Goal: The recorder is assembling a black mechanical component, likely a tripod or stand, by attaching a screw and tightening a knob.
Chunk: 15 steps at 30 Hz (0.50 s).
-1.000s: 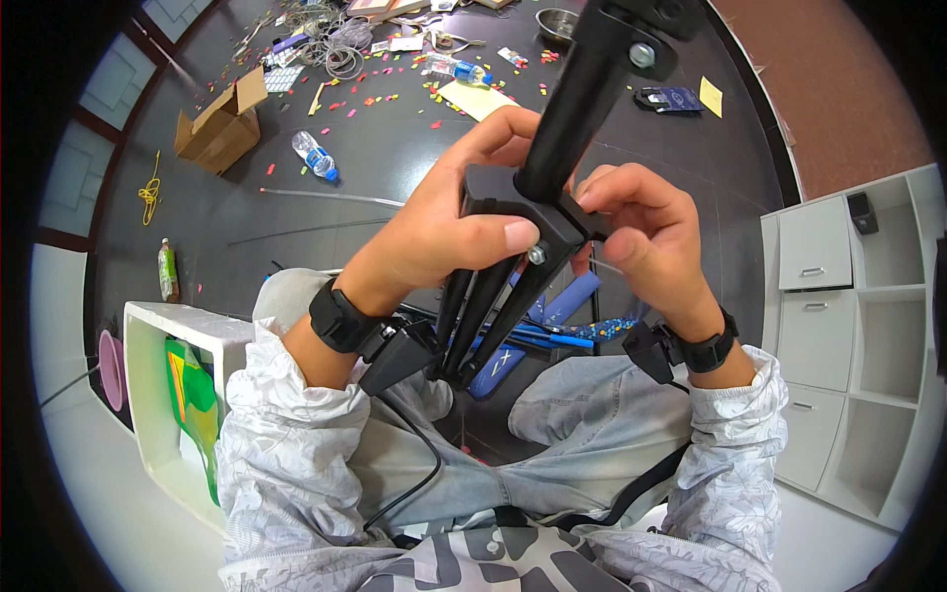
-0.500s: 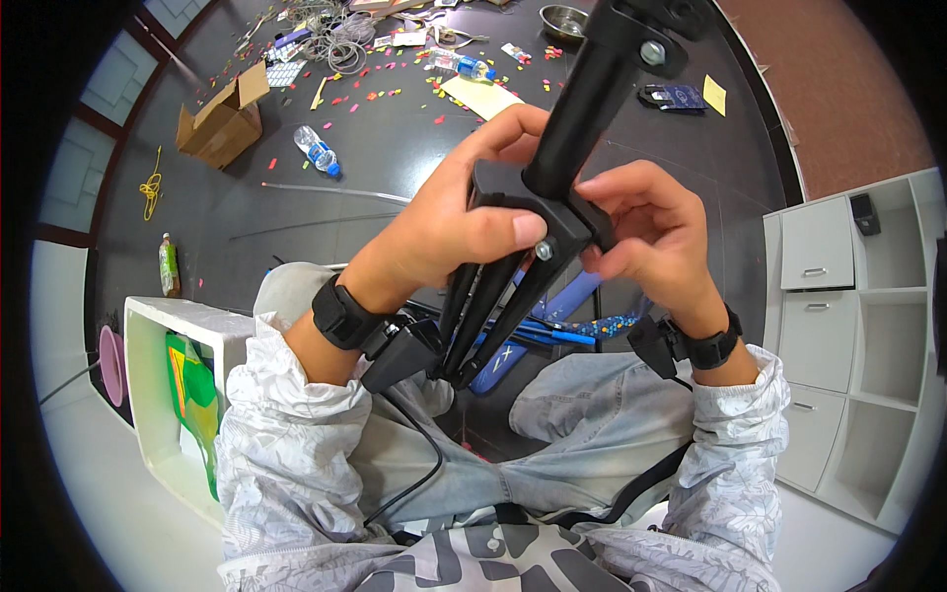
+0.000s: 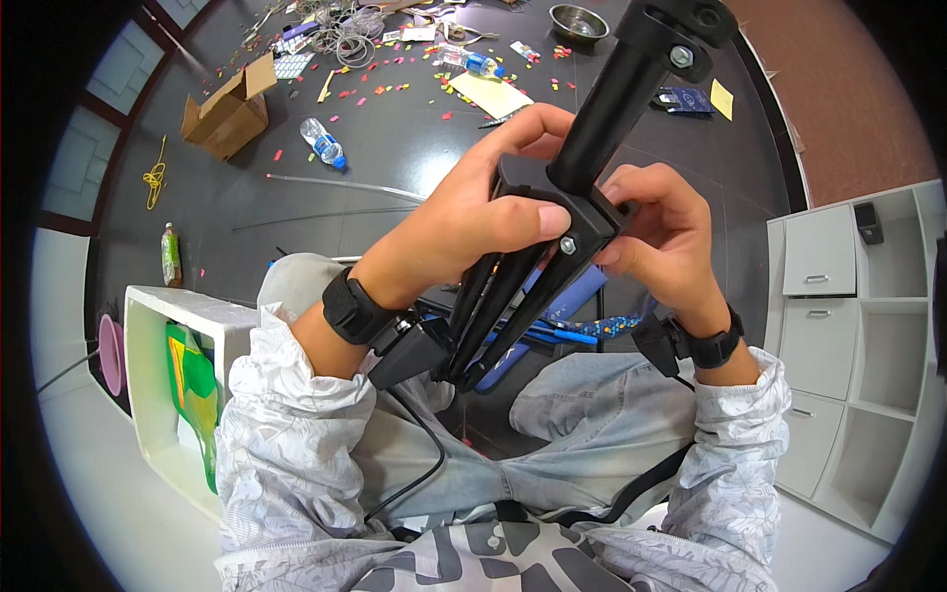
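Note:
A black tripod (image 3: pixel 610 123) with folded legs slants across my lap, its thick centre tube leaning up to the right. My left hand (image 3: pixel 473 217) wraps around the leg hub, thumb pressed on its front face beside a silver bolt. At the hub's right edge my right hand (image 3: pixel 666 232) pinches with thumb and bent fingers; the exact part between the fingertips is hidden. The folded legs run down to the left and meet near my left wrist. A second bolt sits on the clamp at the tube's top.
Blue tubes (image 3: pixel 577 296) lie on the floor beneath the tripod. A white foam box (image 3: pixel 187 301) stands at my left, and a white shelf cabinet (image 3: pixel 824 335) at my right. Beyond are a cardboard box (image 3: pixel 237 123), plastic bottles (image 3: pixel 321 143), cables and a metal bowl (image 3: pixel 579 24).
The tripod's hub and top, with my left hand on them, have shifted slightly to the right. My right hand stays at the hub's edge, its fingers a little closer in.

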### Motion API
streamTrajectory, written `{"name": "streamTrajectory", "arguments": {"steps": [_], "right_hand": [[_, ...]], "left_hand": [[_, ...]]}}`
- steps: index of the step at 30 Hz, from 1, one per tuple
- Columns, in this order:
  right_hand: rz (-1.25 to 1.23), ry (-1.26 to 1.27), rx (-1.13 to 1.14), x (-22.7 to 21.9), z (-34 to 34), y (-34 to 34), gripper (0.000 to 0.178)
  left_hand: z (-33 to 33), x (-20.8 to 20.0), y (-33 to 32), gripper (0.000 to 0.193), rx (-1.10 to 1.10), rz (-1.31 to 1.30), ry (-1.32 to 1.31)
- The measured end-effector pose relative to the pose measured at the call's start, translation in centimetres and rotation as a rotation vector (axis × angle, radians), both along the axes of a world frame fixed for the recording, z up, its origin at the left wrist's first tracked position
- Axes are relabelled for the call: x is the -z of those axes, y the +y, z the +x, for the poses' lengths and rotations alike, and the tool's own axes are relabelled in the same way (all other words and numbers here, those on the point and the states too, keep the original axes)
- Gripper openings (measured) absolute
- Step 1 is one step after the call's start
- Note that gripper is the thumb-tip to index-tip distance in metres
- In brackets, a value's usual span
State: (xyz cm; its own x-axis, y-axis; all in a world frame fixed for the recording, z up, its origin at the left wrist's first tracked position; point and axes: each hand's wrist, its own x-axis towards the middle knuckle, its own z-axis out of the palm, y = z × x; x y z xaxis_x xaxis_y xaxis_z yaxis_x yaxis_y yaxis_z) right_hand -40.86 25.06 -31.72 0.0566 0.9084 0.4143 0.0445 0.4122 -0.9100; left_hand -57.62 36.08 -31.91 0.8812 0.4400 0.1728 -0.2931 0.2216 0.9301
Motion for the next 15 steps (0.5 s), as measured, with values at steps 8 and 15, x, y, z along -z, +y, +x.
{"name": "streamTrajectory", "arguments": {"steps": [8,15], "right_hand": [[-0.265,0.061,-0.378,-0.4,2.2,-0.3,0.024],[0.118,0.063,0.015,-0.3,0.0,0.9,0.018]], "left_hand": [[0.1,0.5,0.1,0.077,-0.057,0.09,0.009],[0.0,0.2,0.3,0.07,-0.01,-0.013,-0.03]]}}
